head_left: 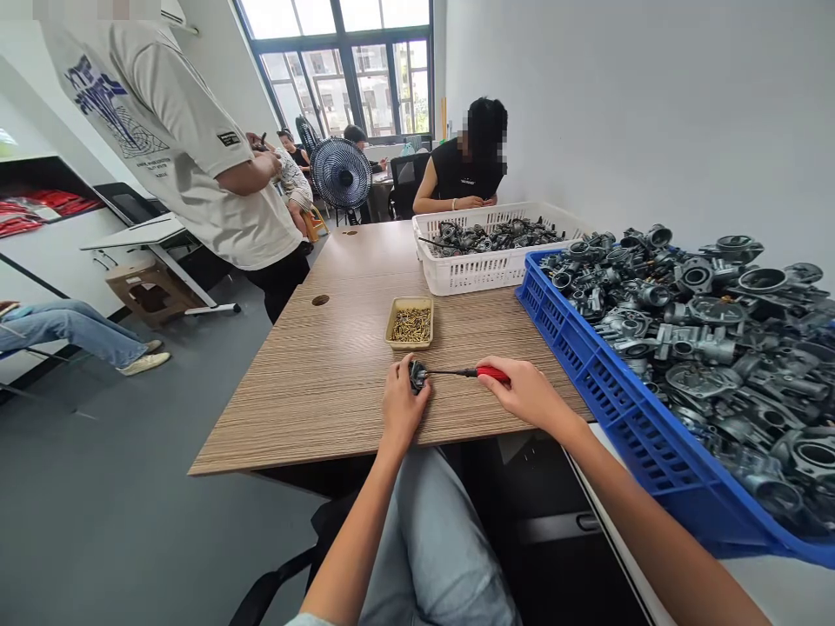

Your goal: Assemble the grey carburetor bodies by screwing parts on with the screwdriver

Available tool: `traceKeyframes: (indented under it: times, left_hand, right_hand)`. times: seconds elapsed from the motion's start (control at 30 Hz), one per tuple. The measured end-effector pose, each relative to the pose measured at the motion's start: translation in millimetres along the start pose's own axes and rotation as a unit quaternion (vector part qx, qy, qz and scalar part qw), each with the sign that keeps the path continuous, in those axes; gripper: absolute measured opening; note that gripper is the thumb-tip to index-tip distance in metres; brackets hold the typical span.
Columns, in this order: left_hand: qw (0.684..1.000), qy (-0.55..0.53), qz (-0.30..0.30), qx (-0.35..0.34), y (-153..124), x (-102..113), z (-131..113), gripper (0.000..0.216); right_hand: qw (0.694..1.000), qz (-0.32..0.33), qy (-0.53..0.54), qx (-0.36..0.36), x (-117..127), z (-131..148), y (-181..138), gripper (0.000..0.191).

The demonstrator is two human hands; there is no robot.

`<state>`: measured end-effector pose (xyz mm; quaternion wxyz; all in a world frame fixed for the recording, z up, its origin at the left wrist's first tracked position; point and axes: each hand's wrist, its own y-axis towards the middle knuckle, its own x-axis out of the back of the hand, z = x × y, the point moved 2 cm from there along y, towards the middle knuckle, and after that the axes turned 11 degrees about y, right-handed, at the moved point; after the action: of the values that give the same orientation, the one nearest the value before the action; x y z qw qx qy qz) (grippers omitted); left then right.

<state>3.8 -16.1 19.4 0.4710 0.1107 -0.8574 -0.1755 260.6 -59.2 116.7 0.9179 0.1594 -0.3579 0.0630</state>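
Note:
Near the table's front edge, my left hand (403, 407) is closed around a small grey metal carburetor (417, 376). My right hand (525, 393) grips the red handle of a screwdriver (492, 374). Its thin dark shaft points left, and the tip meets the carburetor; exactly where it seats is too small to make out. Just beyond my left hand stands a small beige tray (390, 337) holding many little brass-coloured parts, perhaps screws or jets.
A blue crate (626, 426) heaped with metal carburetors stands at my right. Behind it a white basket (470, 276) holds more dark metal parts. Across the wooden table (293, 400) sits a person in black. Another person in a white shirt stands at left, near a fan (343, 174).

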Motion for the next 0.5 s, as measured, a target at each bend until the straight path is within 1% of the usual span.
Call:
traceKeyframes:
  times: [0.1, 0.17, 0.27, 0.37, 0.43, 0.5]
  left_hand:
    - [1.0, -0.007, -0.005, 0.004, 0, -1, 1, 0.068]
    - [1.0, -0.02, -0.007, -0.004, 1, -2, 2, 0.07]
    - [0.998, -0.042, 0.014, -0.051, 1, -3, 1, 0.069]
    - [0.992, -0.057, 0.037, -0.104, 2, -4, -3, 0.071]
    - [0.992, -0.058, 0.037, -0.103, 2, -4, -3, 0.071]
    - [0.995, -0.061, 0.026, -0.076, 2, -4, -2, 0.068]
  right_hand:
    - [1.0, -0.007, 0.01, -0.001, 4, -5, 1, 0.021]
    - [1.0, -0.023, 0.012, -0.002, 10, -9, 2, 0.023]
    - [0.999, -0.044, 0.003, -0.008, 19, -19, 4, 0.024]
    - [0.998, -0.06, -0.004, -0.018, 21, -36, 7, 0.024]
    - [0.996, -0.078, -0.01, -0.029, 17, -53, 9, 0.024]
    - [0.994, -0.097, -0.027, -0.045, 8, -70, 11, 0.026]
